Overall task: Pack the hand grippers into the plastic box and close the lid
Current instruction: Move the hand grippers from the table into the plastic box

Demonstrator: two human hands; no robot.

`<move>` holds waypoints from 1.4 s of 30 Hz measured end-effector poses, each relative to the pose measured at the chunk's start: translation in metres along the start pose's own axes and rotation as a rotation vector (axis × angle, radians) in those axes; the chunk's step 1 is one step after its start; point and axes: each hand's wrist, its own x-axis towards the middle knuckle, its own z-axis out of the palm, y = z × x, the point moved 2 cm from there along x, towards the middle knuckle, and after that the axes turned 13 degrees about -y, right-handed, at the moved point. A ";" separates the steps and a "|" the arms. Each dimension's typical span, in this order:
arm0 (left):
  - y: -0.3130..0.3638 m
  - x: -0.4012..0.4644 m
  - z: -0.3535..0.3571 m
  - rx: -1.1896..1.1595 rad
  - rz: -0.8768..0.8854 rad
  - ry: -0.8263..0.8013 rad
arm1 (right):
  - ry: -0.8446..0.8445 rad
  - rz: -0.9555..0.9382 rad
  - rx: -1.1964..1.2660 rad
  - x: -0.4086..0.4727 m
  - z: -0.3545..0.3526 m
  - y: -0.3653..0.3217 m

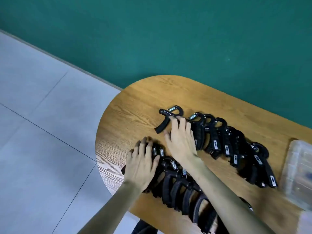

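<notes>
Grippers [179, 183] crowding table edge [108, 181] (rounded)

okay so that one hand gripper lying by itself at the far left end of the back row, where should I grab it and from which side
Judging by its pose, grip the lone hand gripper by the straight handle, from above. It lies flat and apart from the far row, its curved handle splayed toward the table edge. The right hand already touches it there.

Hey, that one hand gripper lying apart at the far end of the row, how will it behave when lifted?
The lone hand gripper looks rigid, so it should lift as one piece. Its ribbed handles suggest a non-slip hold. The metal spring may let the handles squeeze together under pressure. Lying flat on the wooden table, it seems unlikely to roll. The right hand already touches it.
</notes>
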 end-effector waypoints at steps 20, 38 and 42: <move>-0.034 -0.003 0.036 -0.044 0.143 0.029 | -0.142 0.054 0.048 0.063 0.065 -0.022; -0.035 -0.010 0.010 -0.097 0.006 0.071 | -0.035 0.088 0.037 0.029 0.035 -0.029; -0.028 -0.021 -0.021 -0.125 -0.063 0.064 | -0.014 0.100 0.064 -0.005 0.007 -0.032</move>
